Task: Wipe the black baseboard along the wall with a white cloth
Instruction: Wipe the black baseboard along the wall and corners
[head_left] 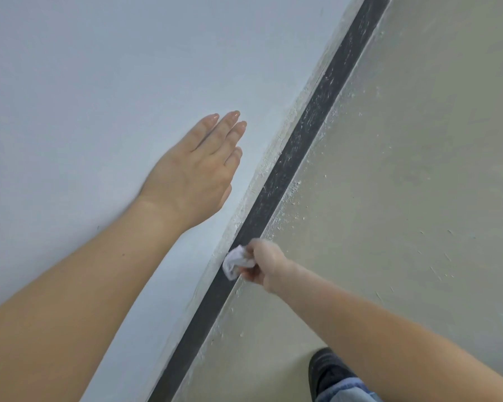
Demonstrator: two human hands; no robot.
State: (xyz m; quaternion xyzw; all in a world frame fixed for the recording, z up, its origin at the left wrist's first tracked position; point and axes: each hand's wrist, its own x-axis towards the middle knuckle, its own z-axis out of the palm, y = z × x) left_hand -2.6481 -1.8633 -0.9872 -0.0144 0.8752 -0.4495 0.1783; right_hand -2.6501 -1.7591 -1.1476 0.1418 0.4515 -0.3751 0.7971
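A crumpled white cloth (236,262) is gripped in the curled fingers (249,274) of the right hand (264,265) and pressed against the black baseboard (288,166), which is streaked with pale dust higher along its run. The left hand (196,174) is laid flat on the wall (99,82), its fingers straight and together. A dark shoe (327,372) is seen on the floor (418,169).

Crumpled white cloth (235,262) pressed on the dusty black baseboard (296,158) — low, diagonal.
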